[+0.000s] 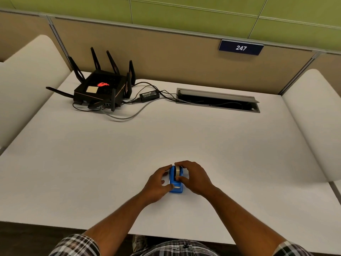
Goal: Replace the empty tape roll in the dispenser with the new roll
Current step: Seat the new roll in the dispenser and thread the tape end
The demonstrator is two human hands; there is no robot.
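Note:
A small blue tape dispenser [175, 183] stands on the white table [166, 141] near its front edge. A tape roll [178, 171] sits in the top of the dispenser, its rim showing between my fingers. My left hand [158, 183] grips the dispenser's left side, thumb near its front end. My right hand [193, 178] curls over the roll from the right, fingers over its top and thumb pressed against its side. No second roll is visible; whether this roll is full or empty is unclear.
A black router [99, 89] with several antennas sits at the back left, with a power adapter [149, 95] and cables beside it. An open cable tray [217, 100] is recessed at the back. Padded seat sides flank the table. A partition carries a sign reading 247 [240, 47].

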